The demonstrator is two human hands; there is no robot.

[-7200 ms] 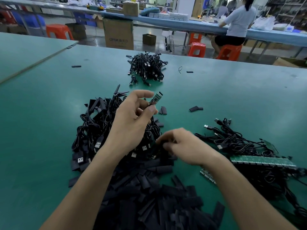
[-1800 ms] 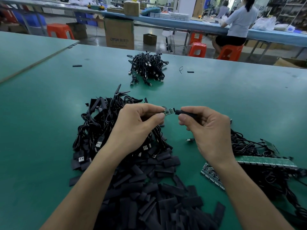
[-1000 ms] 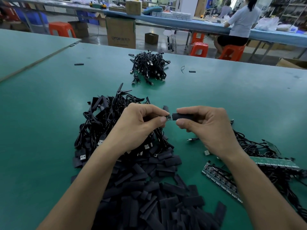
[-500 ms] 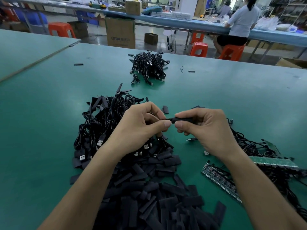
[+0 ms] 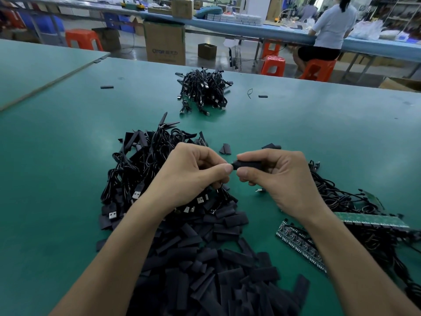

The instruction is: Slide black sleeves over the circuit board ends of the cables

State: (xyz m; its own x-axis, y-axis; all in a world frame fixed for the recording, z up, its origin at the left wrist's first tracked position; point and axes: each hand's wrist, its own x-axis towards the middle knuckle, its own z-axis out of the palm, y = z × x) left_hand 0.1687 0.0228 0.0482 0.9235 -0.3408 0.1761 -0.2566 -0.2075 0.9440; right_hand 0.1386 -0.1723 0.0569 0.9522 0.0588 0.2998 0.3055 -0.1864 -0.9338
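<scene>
Centrally, above the green surface (image 5: 57,169), the two hands meet fingertip to fingertip; the right hand (image 5: 282,181) pinches a black sleeve (image 5: 249,164) between thumb and curled fingers; the left hand (image 5: 189,176) pinches the cable end at the sleeve's mouth, and its fingertips hide that end, so I cannot tell how far the board sits inside. Under the left wrist lies a tangle of cables (image 5: 134,165) with USB plugs showing; nearer the camera a heap of loose sleeves (image 5: 205,270) spreads between the forearms; right of the right hand sits another cable tangle (image 5: 337,197), a green board panel (image 5: 371,221) on it and a darker strip of boards (image 5: 300,245) beside the forearm. Farther back rests a separate cable bundle (image 5: 204,92); a stray sleeve (image 5: 225,148) lies just behind the hands; beyond the surface stand a cardboard box (image 5: 165,43), orange stools (image 5: 83,39) and a seated person (image 5: 328,30).
</scene>
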